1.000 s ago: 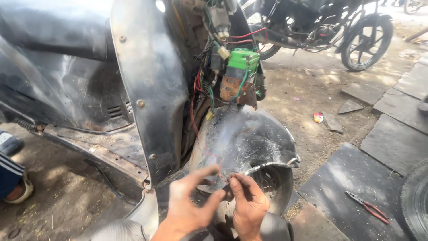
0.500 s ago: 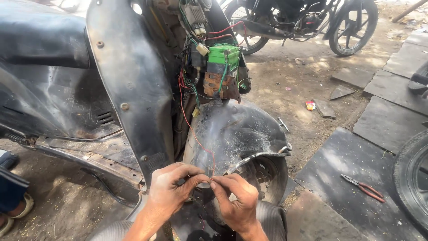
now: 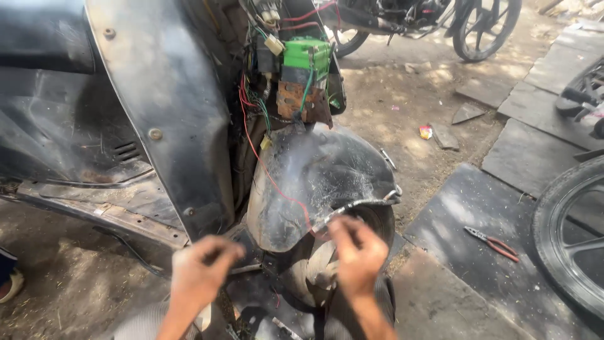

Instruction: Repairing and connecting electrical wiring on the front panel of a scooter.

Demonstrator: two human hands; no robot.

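Observation:
I am looking down at the front of a black scooter with its front panel off. My right hand (image 3: 360, 257) is at the lower edge of the dusty black front fender (image 3: 321, 182). Its thumb and fingers pinch the end of a thin red wire (image 3: 267, 170), where a grey cable (image 3: 358, 204) also ends. The wire runs down from the exposed wiring and a green box (image 3: 306, 55) above the fender. My left hand (image 3: 200, 272) is blurred, with its fingers curled, below the black leg shield (image 3: 170, 107). What it holds cannot be made out. The front wheel (image 3: 318, 264) is partly hidden behind both hands.
Red-handled pliers (image 3: 492, 243) lie on a dark slab to the right. A tyre (image 3: 569, 239) stands at the right edge and a motorcycle wheel (image 3: 487, 25) at the top. Small litter (image 3: 426, 131) lies on the dirt. A shoe (image 3: 7, 283) shows at the left edge.
My hands were together at the fender's lower edge; now they are apart, the left one moved left and the right one stayed by the wire. The view has shifted lower.

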